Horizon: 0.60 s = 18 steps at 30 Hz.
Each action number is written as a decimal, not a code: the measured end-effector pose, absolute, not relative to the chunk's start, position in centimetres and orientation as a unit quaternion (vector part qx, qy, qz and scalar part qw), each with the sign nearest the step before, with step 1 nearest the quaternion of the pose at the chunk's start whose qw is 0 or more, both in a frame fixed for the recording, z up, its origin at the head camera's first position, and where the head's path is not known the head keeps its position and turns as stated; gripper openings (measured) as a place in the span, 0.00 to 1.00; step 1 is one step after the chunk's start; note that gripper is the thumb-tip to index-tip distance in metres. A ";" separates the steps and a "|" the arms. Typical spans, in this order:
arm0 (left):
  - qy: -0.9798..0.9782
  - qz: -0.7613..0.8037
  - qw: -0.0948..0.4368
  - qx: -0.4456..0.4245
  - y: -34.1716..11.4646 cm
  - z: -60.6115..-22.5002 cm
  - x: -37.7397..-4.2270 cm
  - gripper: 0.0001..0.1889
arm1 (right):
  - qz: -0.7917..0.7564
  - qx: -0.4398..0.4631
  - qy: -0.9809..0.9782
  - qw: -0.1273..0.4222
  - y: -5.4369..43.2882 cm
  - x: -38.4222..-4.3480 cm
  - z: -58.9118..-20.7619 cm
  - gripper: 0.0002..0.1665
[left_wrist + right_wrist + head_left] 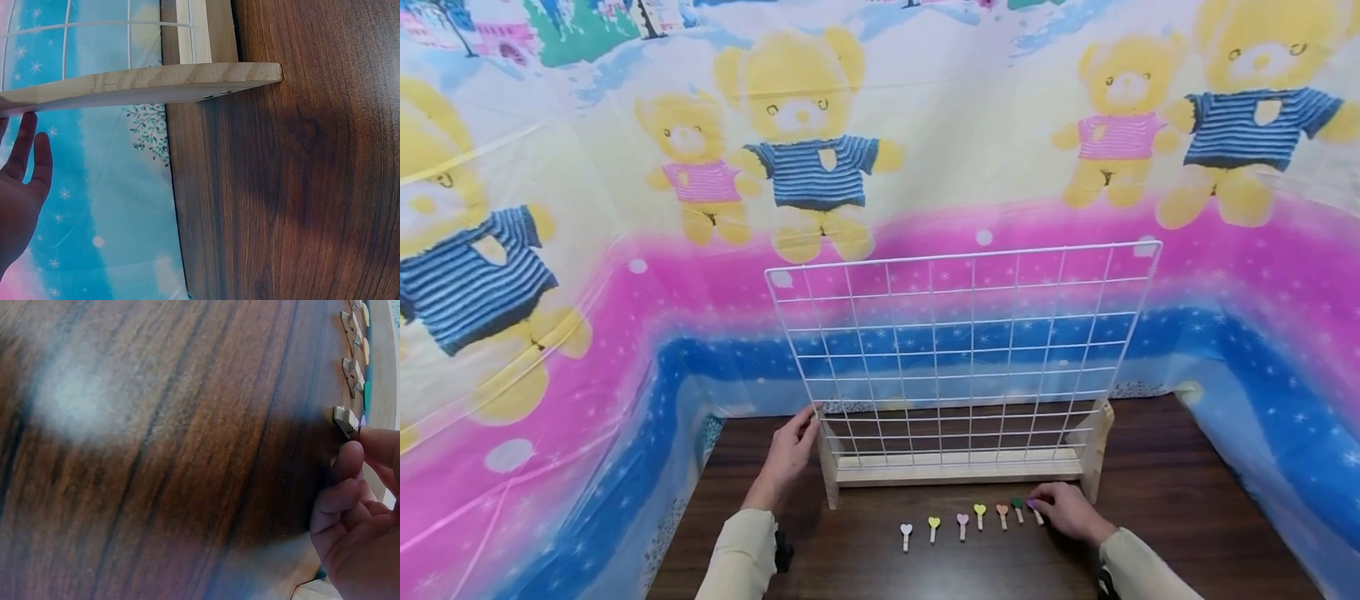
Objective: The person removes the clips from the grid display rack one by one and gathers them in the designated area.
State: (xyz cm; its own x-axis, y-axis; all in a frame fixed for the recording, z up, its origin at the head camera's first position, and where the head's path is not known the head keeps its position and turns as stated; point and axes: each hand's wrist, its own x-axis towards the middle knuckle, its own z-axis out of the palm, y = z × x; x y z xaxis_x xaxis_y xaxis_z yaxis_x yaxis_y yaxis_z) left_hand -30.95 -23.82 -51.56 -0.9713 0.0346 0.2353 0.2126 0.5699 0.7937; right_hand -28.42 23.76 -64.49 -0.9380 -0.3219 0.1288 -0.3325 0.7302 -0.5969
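Note:
A white wire grid panel (972,350) stands upright in a wooden base (958,472). My left hand (790,450) is at the left wooden side support (187,76), its fingertips right at the upper end and its fingers fairly straight. At the right end of a row of small heart clothespins, my right hand (1070,510) pinches the purple heart clothespin (347,420) between thumb and index finger, low over the table. Beside it lies the green heart clothespin (1018,508), then an orange heart clothespin (1002,515). My right fingers partly hide the purple heart.
Further left in the row lie yellow, pink and white heart clothespins, with the white one (906,535) at the end. All lie on a dark wooden table (850,567) in front of the base. Behind hangs a bear-printed cloth (970,150), reaching round both sides.

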 end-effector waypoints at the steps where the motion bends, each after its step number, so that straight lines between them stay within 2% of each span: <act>1: -0.881 -0.458 0.097 -0.071 -23.8 -51.6 -30.9 0.19 | 0.322 0.176 -0.930 0.013 23.8 -28.4 -64.6 0.03; 7: -0.878 -0.458 0.110 -0.080 -23.5 -51.4 -31.0 0.19 | 0.325 0.152 -0.933 0.026 23.7 -28.1 -64.6 0.03; 13: -0.876 -0.456 0.129 -0.087 -23.2 -51.6 -30.7 0.19 | 0.335 0.095 -0.937 -0.010 24.0 -27.2 -63.5 0.08; 18: -0.875 -0.455 0.142 -0.084 -23.1 -51.4 -30.6 0.19 | 0.331 0.108 -0.937 -0.005 24.6 -26.2 -61.5 0.11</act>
